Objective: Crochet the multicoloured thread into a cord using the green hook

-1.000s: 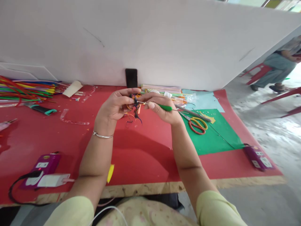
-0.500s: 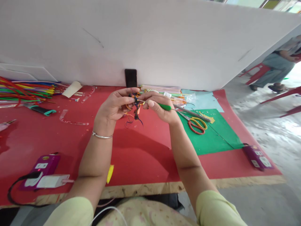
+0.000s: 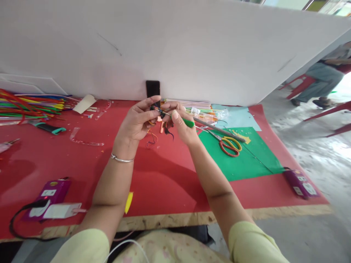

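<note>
Red-covered worktable (image 3: 164, 182) with a white board standing along its far edge; all places below are given from the scissors (image 3: 229, 144), which lie on a green sheet (image 3: 246, 160).

- Left hand (image 3: 137, 122): raised above the table, left of the scissors. Thumb and fingertips pinch a small tangle of dark and orange threads (image 3: 159, 118); loose ends hang down toward the red cover.
- Right hand (image 3: 182, 126): just left of the scissors, fingers pressed together around a green-handled hook tool (image 3: 188, 122), its thin metal tip pointing into the tangle. The two hands nearly touch.
- State of work, judged: the thread piece is small and knotted, with several ends hanging free, so it looks only partly worked; how much is left cannot be told.
- Grey rod (image 3: 219, 129): just beyond the scissors, lying aslant.
- Coloured sticks (image 3: 33, 104): far left of the scissors, by the board.
- Purple device (image 3: 52, 191) with a white plug block: far left, near the table's front edge. A second purple device (image 3: 300, 182) sits to the right, at the front corner.
- Another person, seated, well beyond to the right.
</note>
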`<state>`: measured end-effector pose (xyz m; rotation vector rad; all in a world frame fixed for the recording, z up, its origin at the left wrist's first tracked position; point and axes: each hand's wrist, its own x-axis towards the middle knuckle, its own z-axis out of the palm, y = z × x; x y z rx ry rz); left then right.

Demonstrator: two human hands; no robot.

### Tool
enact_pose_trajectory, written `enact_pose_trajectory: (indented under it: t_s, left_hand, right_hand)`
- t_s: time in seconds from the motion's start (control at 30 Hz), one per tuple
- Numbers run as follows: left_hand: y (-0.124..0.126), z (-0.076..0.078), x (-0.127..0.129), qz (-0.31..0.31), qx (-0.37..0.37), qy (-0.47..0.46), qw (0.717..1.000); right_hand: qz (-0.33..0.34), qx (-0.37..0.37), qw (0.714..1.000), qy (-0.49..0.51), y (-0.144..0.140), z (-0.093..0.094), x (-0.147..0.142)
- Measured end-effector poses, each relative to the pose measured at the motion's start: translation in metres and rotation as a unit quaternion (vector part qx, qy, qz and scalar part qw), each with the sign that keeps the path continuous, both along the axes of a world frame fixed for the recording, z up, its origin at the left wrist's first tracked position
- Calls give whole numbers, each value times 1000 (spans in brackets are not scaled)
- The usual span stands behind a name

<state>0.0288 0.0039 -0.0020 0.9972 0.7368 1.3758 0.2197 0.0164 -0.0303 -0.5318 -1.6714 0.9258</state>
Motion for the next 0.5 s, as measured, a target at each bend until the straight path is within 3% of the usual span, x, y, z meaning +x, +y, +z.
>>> enact_pose_trajectory:
  t_s: [0.13, 0.27, 0.4, 0.5]
  left_hand:
    - [-1, -3, 16, 116, 40, 1, 992]
    - [-2, -9, 28, 202, 77, 79, 973]
    - [-2, -14, 37, 200, 69, 71, 975]
    - [-2, -13, 41, 164, 26, 11, 986]
  right_hand:
    - [-2, -123, 985, 123, 6, -18, -24]
    - [-4, -177, 976, 126, 15, -32, -34]
    - [-59, -167, 970, 164, 22, -48, -45]
    - [-70, -90, 986, 124, 25, -62, -52]
